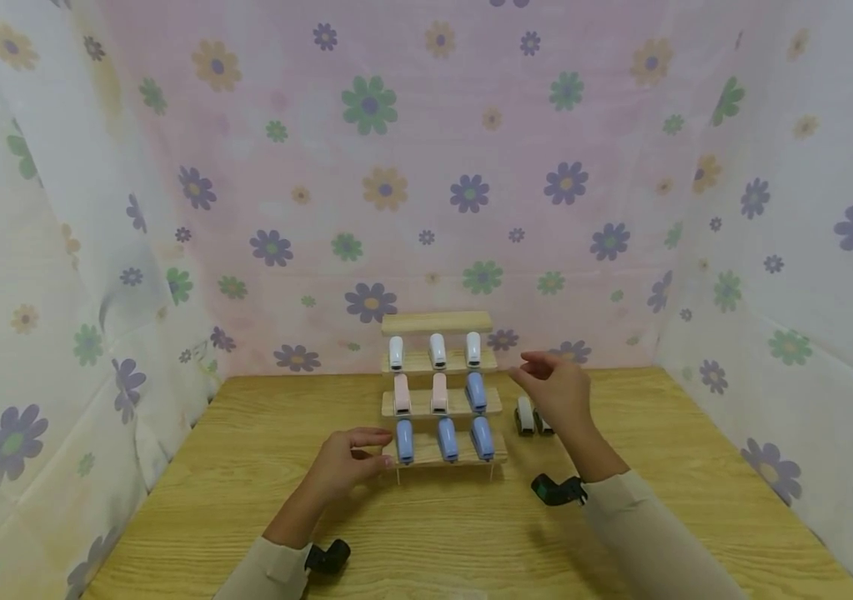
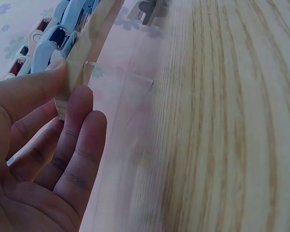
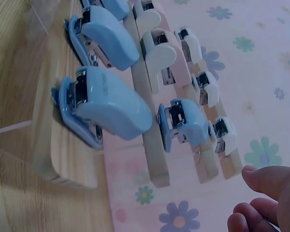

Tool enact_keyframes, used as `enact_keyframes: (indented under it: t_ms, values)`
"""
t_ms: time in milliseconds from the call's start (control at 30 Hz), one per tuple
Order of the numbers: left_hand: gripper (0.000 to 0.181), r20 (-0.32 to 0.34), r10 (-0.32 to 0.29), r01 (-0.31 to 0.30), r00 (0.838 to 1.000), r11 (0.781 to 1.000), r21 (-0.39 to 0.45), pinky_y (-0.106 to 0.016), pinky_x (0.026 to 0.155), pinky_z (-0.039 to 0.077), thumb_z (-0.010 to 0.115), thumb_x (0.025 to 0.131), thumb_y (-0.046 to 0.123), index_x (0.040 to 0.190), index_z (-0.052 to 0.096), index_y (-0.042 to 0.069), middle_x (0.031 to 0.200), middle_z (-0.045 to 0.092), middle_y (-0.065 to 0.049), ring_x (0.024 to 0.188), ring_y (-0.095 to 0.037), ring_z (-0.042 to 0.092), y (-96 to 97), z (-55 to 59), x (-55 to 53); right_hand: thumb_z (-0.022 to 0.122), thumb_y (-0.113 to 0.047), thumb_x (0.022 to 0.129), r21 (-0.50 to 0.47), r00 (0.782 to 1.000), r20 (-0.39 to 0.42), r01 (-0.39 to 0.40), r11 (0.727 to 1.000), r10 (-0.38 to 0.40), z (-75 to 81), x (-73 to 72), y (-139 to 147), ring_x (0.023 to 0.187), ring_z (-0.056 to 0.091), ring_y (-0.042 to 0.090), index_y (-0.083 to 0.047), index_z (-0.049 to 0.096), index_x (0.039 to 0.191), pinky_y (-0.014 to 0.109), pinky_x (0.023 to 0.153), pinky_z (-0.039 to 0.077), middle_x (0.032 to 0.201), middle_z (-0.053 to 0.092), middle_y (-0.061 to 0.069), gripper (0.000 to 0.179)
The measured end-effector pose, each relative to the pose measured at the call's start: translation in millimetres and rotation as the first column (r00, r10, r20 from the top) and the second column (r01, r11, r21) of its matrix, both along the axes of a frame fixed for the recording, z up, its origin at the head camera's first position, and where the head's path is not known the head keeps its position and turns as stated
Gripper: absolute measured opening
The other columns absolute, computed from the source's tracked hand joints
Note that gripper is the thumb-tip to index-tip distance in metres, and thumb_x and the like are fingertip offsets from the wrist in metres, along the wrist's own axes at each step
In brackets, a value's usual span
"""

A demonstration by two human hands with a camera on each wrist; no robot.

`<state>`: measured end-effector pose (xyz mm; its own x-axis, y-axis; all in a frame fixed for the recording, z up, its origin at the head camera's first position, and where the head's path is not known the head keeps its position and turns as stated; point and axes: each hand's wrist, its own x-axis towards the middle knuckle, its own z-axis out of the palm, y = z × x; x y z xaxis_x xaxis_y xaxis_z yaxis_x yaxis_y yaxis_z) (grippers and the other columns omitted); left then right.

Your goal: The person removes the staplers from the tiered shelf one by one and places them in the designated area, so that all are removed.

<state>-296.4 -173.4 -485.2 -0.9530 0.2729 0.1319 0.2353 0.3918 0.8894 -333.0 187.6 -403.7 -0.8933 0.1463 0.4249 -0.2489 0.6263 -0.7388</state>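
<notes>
Tiered display rack of pale wood with clear supports (image 1: 421, 405) stood on the wood-grained worktop (image 1: 441, 542), with small staplers lined up on three of its shelves. Three glossy white staplers (image 1: 437, 352) occupied the highest filled shelf, below the top board (image 1: 437, 322). On the shelf beneath, two pale pink staplers (image 1: 439, 393) sat at the left and in the middle, with one light blue stapler (image 1: 476, 392) at the right. Three light blue staplers in a row (image 1: 447, 439) filled the lowest shelf.

The person's left hand (image 1: 351, 462) was at the left end of that lowest shelf. Its grip pinched the wooden end, the thumb just beside the nearest blue stapler and the fingers against the other side of the board; whether the thumb touched the stapler could not be told.

The right hand (image 1: 561, 392) hung just beside the rack's right side, near the ends of the upper shelves. Its grip was released, the fingers loosely bent around nothing. Two white staplers with dark lower parts (image 1: 524, 416) stood on the worktop to the right of the rack, one partly hidden by this hand.

Cream sleeves (image 1: 644, 517) covered both forearms, and pastel flower-printed cloth (image 1: 426, 167) rose behind the worktop and along its sides.
</notes>
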Motion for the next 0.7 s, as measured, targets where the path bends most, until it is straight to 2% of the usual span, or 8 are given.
enact_keyframes:
  t_ms: [167, 367, 600, 700]
  values:
    - [0.037, -0.003, 0.008, -0.008, 1.0, 1.0, -0.01, -0.034, 0.091, 0.06, 0.084, 0.09, 0.025, 0.124, 0.077, 0.011, 0.139, 0.066, -0.007, 0.12, -0.028, 0.065, 1.8, -0.4, 0.7, 0.079, -0.05, 0.09, -0.023, 1.0, -0.009, -0.022, 0.999, 0.022, 2.9, -1.2, -5.1, 0.096, 0.073, 0.025, -0.014, 0.074, 0.127, 0.045, 0.08, 0.063, 0.105, 0.078, 0.006, 0.052]
    - [0.039, 0.004, 0.008, -0.008, 1.0, 1.0, -0.011, -0.033, 0.09, 0.06, 0.084, 0.09, 0.026, 0.125, 0.077, 0.012, 0.14, 0.065, -0.007, 0.122, -0.028, 0.064, 1.7, 1.3, 0.9, 0.079, -0.042, 0.092, -0.049, 0.999, -0.018, -0.028, 0.998, 0.027, 8.5, -2.5, -11.4, 0.098, 0.073, 0.025, -0.014, 0.074, 0.128, 0.046, 0.082, 0.062, 0.106, 0.078, 0.006, 0.046]
    - [0.039, -0.001, 0.008, -0.008, 1.0, 1.0, -0.019, -0.032, 0.089, 0.06, 0.083, 0.09, 0.027, 0.125, 0.077, 0.011, 0.14, 0.065, -0.008, 0.121, -0.028, 0.064, 1.2, 1.4, 1.6, 0.079, -0.044, 0.092, -0.058, 0.998, -0.043, -0.049, 0.997, 0.046, 17.5, -4.2, -20.6, 0.096, 0.073, 0.024, -0.013, 0.075, 0.125, 0.042, 0.081, 0.062, 0.105, 0.077, 0.006, 0.045]
    - [0.037, 0.012, 0.011, -0.011, 1.0, 1.0, -0.024, -0.032, 0.09, 0.06, 0.083, 0.09, 0.027, 0.125, 0.077, 0.015, 0.14, 0.065, -0.005, 0.12, -0.027, 0.064, 0.9, 0.7, 1.5, 0.079, -0.043, 0.092, -0.075, 0.998, -0.036, -0.062, 0.995, 0.059, 20.1, -4.4, -25.9, 0.095, 0.073, 0.024, -0.014, 0.075, 0.125, 0.04, 0.079, 0.062, 0.104, 0.077, 0.005, 0.044]
